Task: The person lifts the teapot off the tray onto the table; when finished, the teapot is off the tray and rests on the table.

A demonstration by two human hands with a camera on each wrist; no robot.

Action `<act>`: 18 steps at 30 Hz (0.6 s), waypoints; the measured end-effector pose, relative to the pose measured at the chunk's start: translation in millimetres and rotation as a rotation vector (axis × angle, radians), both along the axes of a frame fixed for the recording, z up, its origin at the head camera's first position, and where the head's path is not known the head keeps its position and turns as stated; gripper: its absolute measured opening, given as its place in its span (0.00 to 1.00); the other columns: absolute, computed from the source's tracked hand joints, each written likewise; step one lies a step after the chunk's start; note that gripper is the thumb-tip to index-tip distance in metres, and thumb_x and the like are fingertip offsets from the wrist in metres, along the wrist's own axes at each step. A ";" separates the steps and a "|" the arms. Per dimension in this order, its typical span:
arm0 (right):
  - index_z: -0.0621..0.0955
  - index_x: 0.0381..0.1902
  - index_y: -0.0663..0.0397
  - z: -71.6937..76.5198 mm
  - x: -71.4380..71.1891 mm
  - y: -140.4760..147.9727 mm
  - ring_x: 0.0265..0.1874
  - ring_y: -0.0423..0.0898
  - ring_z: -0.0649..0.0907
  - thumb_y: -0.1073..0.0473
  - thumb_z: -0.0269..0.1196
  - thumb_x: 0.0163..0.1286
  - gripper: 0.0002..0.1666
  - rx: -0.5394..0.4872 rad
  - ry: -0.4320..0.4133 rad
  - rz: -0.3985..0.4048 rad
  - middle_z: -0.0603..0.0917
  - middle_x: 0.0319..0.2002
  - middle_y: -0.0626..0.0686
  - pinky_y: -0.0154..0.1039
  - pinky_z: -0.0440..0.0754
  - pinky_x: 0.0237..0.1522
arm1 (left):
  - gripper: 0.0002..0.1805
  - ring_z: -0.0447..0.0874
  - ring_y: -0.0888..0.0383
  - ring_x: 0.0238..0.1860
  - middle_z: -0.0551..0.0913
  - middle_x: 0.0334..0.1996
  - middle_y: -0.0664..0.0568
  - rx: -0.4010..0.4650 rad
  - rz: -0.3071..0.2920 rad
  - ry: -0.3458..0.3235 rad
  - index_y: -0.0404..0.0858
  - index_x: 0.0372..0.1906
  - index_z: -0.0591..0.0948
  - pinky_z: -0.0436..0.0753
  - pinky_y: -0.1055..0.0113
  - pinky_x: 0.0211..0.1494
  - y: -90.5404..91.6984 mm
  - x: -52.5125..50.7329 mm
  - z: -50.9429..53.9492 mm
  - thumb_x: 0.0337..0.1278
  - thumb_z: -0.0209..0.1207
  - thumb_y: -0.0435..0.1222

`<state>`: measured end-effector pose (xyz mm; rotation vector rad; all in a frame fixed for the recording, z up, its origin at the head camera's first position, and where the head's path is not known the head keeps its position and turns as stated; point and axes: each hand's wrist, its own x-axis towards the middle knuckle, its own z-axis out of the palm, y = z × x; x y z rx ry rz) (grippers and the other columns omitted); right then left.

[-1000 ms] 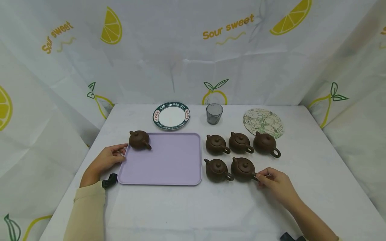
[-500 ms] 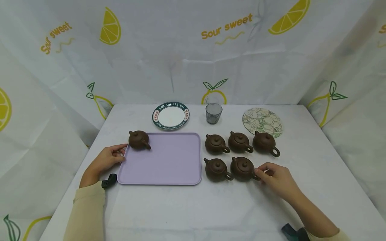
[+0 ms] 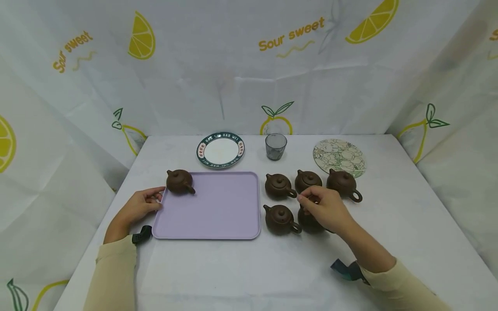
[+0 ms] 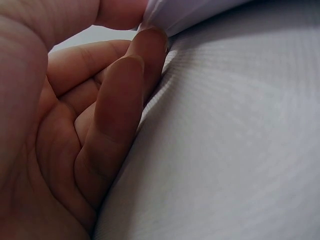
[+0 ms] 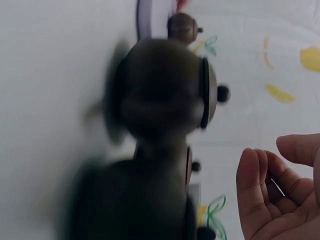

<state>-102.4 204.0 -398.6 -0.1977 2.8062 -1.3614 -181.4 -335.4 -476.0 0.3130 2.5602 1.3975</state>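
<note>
My left hand [image 3: 137, 210] pinches the left rim of a lilac rectangular tray [image 3: 218, 218]; the left wrist view shows thumb and fingers [image 4: 117, 100] at that edge. A small brown clay teapot [image 3: 180, 181] sits in the tray's back left corner. Over the front right teapot [image 3: 309, 222], partly covering it, hovers my right hand [image 3: 328, 211]. Its fingers [image 5: 250, 185] are loosely bent, with a gap to the thumb and nothing between them. Beside it stand the front left teapot [image 3: 279, 219] and a back row of teapots: left [image 3: 277, 186], middle [image 3: 307, 180] and right [image 3: 341, 183].
Behind the tray lies a green-rimmed plate [image 3: 221, 150]. A grey glass [image 3: 276, 147] stands right of it, and a round patterned mat [image 3: 342, 155] lies at the back right, close behind a teapot. White printed cloth [image 3: 218, 95] hangs behind the table.
My right hand has let go of the front right teapot's handle and moved left and back, above that teapot. The left hand and tray stay in place.
</note>
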 end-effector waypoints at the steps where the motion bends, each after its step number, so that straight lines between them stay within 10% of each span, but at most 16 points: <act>1: 0.83 0.37 0.55 -0.1 -2.7 -8.3 0.26 0.48 0.82 0.54 0.64 0.68 0.09 -0.019 0.005 0.023 0.82 0.25 0.51 0.41 0.79 0.29 | 0.32 0.77 0.65 0.29 0.77 0.41 0.40 0.002 0.004 -0.001 0.24 0.64 0.70 0.74 0.74 0.34 -0.5 0.5 -0.3 0.49 0.62 0.23; 18: 0.83 0.35 0.50 -11.4 -25.9 -163.8 0.22 0.39 0.82 0.55 0.63 0.68 0.06 -0.151 -0.046 0.336 0.83 0.23 0.48 0.37 0.76 0.23 | 0.32 0.76 0.65 0.29 0.77 0.40 0.40 0.019 0.011 0.002 0.25 0.63 0.72 0.74 0.73 0.33 1.5 -2.3 1.0 0.48 0.62 0.23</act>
